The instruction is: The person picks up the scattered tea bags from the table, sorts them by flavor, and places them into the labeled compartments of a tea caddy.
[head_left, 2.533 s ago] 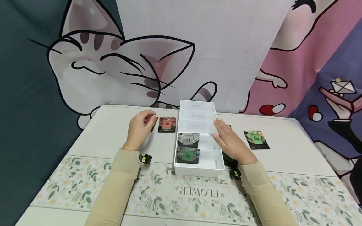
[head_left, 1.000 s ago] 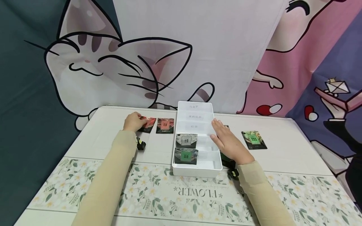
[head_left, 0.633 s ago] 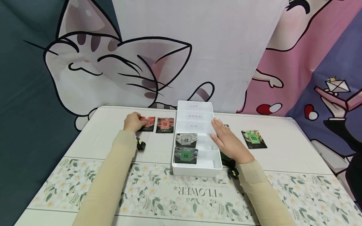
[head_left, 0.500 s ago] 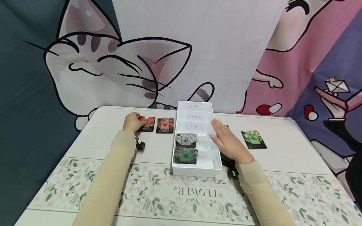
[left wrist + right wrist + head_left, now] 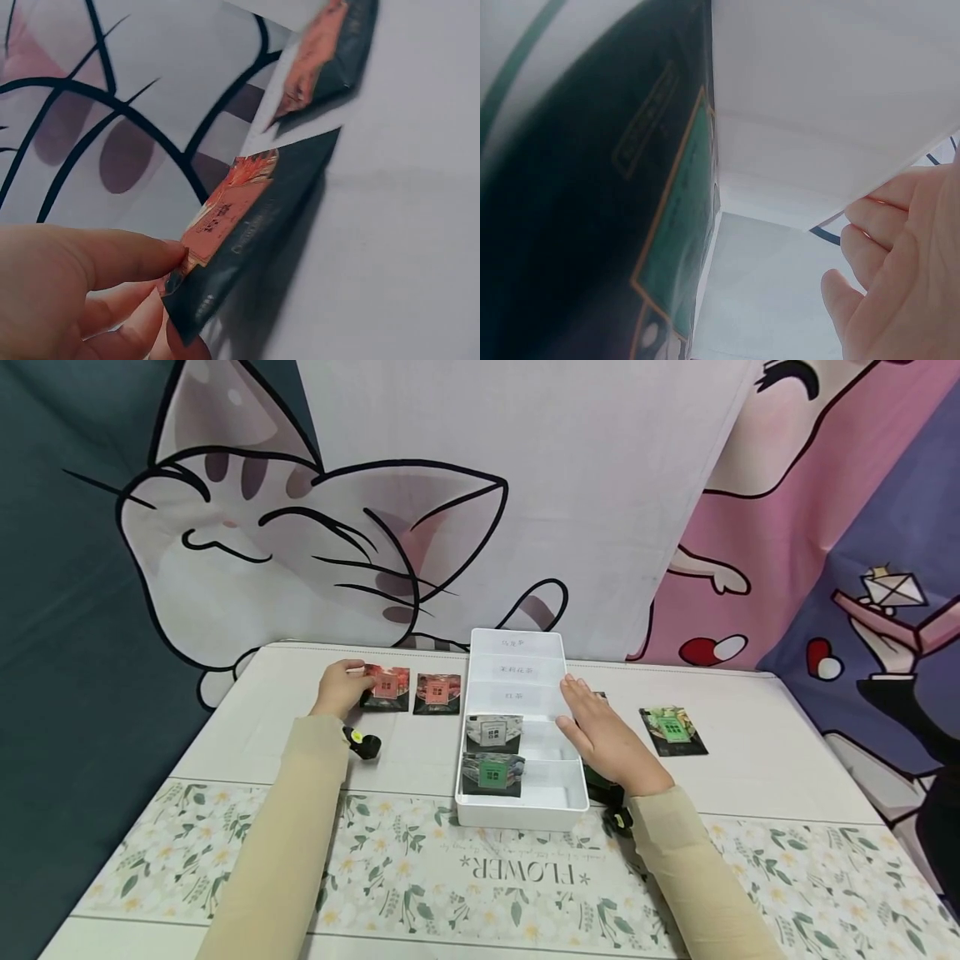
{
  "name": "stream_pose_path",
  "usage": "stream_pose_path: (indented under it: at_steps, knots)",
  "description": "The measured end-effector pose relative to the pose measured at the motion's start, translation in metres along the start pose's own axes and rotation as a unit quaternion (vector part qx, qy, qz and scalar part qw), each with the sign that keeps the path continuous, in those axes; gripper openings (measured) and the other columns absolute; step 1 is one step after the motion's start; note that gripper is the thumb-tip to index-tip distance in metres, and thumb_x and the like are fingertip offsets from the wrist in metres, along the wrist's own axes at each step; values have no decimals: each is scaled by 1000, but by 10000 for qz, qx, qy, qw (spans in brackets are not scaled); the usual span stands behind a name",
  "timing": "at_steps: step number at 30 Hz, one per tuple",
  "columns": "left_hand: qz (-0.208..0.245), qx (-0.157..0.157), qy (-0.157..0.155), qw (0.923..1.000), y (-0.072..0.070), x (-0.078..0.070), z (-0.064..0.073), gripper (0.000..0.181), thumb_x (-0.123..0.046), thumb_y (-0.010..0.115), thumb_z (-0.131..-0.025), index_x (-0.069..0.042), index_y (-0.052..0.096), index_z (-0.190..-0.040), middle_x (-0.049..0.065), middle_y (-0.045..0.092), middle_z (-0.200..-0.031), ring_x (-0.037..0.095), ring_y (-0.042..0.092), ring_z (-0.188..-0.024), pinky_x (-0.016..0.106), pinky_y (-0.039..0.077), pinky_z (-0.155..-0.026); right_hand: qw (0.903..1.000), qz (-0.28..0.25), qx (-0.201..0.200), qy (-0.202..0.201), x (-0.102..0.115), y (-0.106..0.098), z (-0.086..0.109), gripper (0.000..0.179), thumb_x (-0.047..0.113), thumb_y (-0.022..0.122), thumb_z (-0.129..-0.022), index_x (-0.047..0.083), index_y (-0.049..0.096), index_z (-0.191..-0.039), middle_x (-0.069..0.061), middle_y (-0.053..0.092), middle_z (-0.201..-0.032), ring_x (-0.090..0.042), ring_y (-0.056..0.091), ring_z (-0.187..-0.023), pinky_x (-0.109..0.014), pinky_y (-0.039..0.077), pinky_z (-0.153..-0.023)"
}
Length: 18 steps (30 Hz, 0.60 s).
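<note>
My left hand (image 5: 341, 687) pinches a red-and-black tea sachet (image 5: 387, 687) by its left edge. In the left wrist view the thumb lies on the printed face of the sachet (image 5: 232, 225), the fingers are behind it, and it is tilted with a shadow beneath. Just right of it, a second red tea sachet (image 5: 437, 693) lies on the table. My right hand (image 5: 611, 735) rests with straight fingers against the right side of a long white divided box (image 5: 522, 817). A grey sachet (image 5: 494, 734) and a green sachet (image 5: 492, 774) stand in its two nearest compartments.
A bright green sachet (image 5: 674, 731) lies on the table right of my right hand. A dark green sachet (image 5: 667, 202) is partly hidden under the right wrist. Another dark packet's corner peeks out beyond the right fingers. A cartoon curtain (image 5: 585, 510) hangs behind the table.
My left hand first moved left with the red sachet. In the last half second it shifted slightly further left, tilting the sachet's face up more. My right hand stays against the box.
</note>
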<state>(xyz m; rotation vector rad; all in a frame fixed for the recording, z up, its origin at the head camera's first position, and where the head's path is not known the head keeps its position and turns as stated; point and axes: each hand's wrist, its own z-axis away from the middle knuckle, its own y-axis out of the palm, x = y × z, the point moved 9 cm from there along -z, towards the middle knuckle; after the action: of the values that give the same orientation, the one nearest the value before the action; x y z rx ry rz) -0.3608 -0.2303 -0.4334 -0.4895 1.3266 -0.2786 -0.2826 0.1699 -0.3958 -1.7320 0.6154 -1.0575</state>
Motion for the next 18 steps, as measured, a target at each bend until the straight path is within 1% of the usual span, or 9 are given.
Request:
stream_pose_path:
  at_steps: [4, 6, 8, 10, 14, 16, 18]
  knots:
    - [161, 2, -30, 9999, -4, 0, 4, 54, -14, 55, -102, 3, 42, -151, 25, 53, -145, 32, 56, -124, 37, 52, -99, 10000, -27, 39, 34, 1, 0, 0, 67, 43, 34, -111, 2, 17, -161, -14, 14, -168, -32, 9, -156, -55, 11, -125]
    - [173, 19, -13, 9998, -6, -1, 5, 52, -16, 55, -102, 2, 45, -150, 24, 54, -144, 29, 57, -120, 32, 52, -93, 10000, -50, 43, 36, 1, 0, 0, 67, 43, 34, -111, 2, 17, -161, -15, 14, -168, -32, 9, -156, -55, 11, -126]
    - [162, 75, 13, 9998, -7, -3, 6, 50, -17, 55, -103, 2, 48, -149, 23, 55, -144, 26, 56, -118, 29, 51, -90, 10000, -65, 38, 37, 1, 0, 0, 67, 43, 35, -111, 2, 17, -161, -14, 14, -168, -32, 9, -156, -54, 10, -126]
    - [216, 150, 19, 9997, -7, -4, 8, 49, -18, 55, -103, 2, 49, -147, 22, 55, -143, 25, 55, -117, 31, 52, -91, 10000, -41, 19, 26, 1, -1, 0, 67, 43, 35, -111, 1, 18, -161, -15, 15, -168, -32, 9, -155, -54, 11, -126]
    - [437, 263, -55, 9987, -6, -7, 12, 47, -17, 55, -104, 2, 50, -147, 23, 53, -143, 25, 56, -117, 39, 53, -99, 10000, 28, -4, 6, 1, -1, 0, 67, 42, 35, -111, 1, 18, -161, -15, 15, -168, -32, 10, -155, -56, 13, -125]
    - [540, 261, -92, 9982, -6, -9, 13, 47, -15, 55, -103, 2, 49, -147, 22, 54, -142, 24, 57, -115, 39, 53, -101, 10000, 60, -3, -4, 1, -1, 1, 67, 42, 35, -111, 1, 18, -161, -16, 15, -168, -33, 10, -155, -56, 14, -125]
    - [641, 259, -103, 9976, -6, -11, 15, 47, -13, 56, -103, 2, 49, -146, 22, 55, -139, 20, 59, -111, 36, 54, -100, 10000, 60, -1, -9, 1, -1, 0, 67, 42, 35, -111, 1, 17, -161, -15, 14, -168, -33, 10, -155, -56, 14, -125]
